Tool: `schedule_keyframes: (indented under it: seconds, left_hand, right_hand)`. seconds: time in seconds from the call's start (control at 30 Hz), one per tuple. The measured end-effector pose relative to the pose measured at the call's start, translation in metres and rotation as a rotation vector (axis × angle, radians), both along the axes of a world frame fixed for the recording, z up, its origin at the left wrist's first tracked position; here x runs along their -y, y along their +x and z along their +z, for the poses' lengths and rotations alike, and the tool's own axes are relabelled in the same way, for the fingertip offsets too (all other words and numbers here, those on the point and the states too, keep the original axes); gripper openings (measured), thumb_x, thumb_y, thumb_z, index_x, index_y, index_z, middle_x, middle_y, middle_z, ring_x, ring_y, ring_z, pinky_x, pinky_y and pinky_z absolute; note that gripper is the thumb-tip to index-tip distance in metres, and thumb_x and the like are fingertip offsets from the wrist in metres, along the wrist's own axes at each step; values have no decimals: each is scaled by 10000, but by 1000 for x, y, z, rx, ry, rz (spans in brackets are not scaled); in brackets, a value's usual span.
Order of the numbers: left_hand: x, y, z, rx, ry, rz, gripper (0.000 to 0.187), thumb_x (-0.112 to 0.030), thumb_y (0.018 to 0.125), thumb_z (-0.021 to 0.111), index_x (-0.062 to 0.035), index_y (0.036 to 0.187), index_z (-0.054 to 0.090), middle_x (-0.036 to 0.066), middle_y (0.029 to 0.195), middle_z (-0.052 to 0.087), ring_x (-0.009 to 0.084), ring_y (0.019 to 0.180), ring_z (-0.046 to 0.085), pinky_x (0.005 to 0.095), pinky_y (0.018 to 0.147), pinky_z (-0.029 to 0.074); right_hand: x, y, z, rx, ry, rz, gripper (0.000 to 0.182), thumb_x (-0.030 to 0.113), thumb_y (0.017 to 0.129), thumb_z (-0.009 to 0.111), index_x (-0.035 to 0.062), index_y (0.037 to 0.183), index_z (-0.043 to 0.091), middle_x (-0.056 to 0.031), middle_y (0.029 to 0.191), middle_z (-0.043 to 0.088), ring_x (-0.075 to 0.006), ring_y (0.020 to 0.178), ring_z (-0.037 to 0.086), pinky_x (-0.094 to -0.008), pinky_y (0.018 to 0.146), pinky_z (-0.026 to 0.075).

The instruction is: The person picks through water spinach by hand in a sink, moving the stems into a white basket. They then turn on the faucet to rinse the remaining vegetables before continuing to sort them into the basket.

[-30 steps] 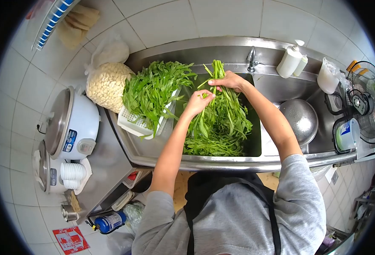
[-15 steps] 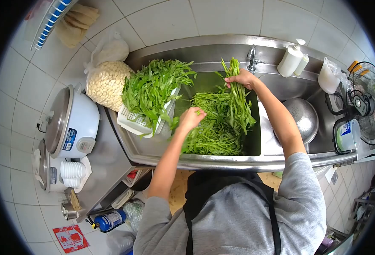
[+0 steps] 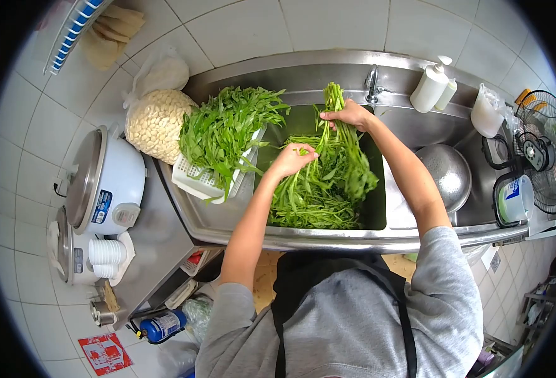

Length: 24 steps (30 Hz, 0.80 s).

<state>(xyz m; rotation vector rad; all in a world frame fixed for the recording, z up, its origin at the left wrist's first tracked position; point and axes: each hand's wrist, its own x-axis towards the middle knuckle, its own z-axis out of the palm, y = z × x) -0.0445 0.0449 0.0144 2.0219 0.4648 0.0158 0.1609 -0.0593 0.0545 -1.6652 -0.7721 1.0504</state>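
Right grip (image 3: pixel 351 115): clamped on greens (image 3: pixel 355 154) | left grip (image 3: pixel 292 161): seemingly pinching greens | blue label (image 3: pixel 102 206): too small to read

The right grip (image 3: pixel 347 116) holds bunched leafy greens (image 3: pixel 348 143).

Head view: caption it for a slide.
Over the sink, right hand holds bunched greens while left hand pinches stems.

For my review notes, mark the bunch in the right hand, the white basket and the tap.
Bunch (image 3: pixel 348 146): head view, leaves partway down.
Basket (image 3: pixel 193 179): head view, its perforated wall.
Tap (image 3: pixel 371 88): head view, the metal body.
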Motion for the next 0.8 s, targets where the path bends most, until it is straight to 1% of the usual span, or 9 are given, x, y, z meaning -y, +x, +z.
schedule_keyframes:
  seconds: [0.07,0.13,0.2,0.27,0.33,0.4,0.53,0.57,0.8]
  left_hand:
    - [-7,-3,1,6,22,7,216,-251,799,644,-68,914,651,-53,490,419,33,444,314,240,419,267]
    - [-6,-7,10,66,299,156,198,-243,795,625,-88,916,652,-20,481,439,52,440,347,254,429,296]
    - [-5,-11,10,43,330,215,195,-257,784,613,-114,910,656,13,487,461,84,444,383,283,445,332]
    - [-7,-13,1,178,469,307,204,-288,780,621,-125,897,658,20,493,467,96,454,395,298,452,340]
    - [1,-21,13,152,437,294,216,-320,782,622,-135,884,666,25,490,467,107,459,405,306,453,337]
    - [10,-26,24,-109,334,160,229,-338,783,624,-133,874,672,32,483,466,107,458,416,296,453,338]
    - [19,-21,15,-67,319,165,240,-358,777,630,-141,865,681,26,457,443,89,436,384,294,443,325]
    - [20,-19,15,-99,363,182,247,-377,778,607,-160,874,675,68,521,550,200,499,533,346,515,413]
    - [19,-1,-3,20,165,160,251,-367,769,630,-138,860,671,36,490,484,142,475,474,312,502,391]
  right_hand:
    - [-1,3,-6,19,-44,-6,234,203,741,726,17,739,584,-56,618,591,-125,513,549,-261,484,463]
    - [-4,6,-11,54,-69,-19,239,215,740,728,17,744,593,-60,625,601,-125,508,547,-258,480,457]
    - [-5,5,-12,40,-36,-88,292,252,723,735,-13,671,624,-73,603,614,-132,474,546,-287,447,473]
    - [-5,5,-7,61,-86,-105,302,259,727,732,-17,667,624,-75,599,613,-133,466,546,-293,434,474]
    - [-5,4,-4,32,-122,-144,305,255,730,729,-22,664,621,-76,588,608,-138,455,542,-300,425,474]
    - [-5,2,-3,19,-106,-159,308,254,731,728,-25,662,619,-78,589,609,-140,451,541,-302,422,473]
    - [-7,-1,-3,8,-94,-153,306,243,732,728,-33,667,615,-84,603,613,-141,456,543,-306,427,478]
    - [-7,-1,-2,10,-96,-152,306,243,732,728,-33,667,615,-84,603,613,-141,456,543,-306,427,478]
    - [-5,-7,2,-72,-95,-177,232,180,747,716,-15,760,590,-79,625,602,-134,496,560,-287,445,497]
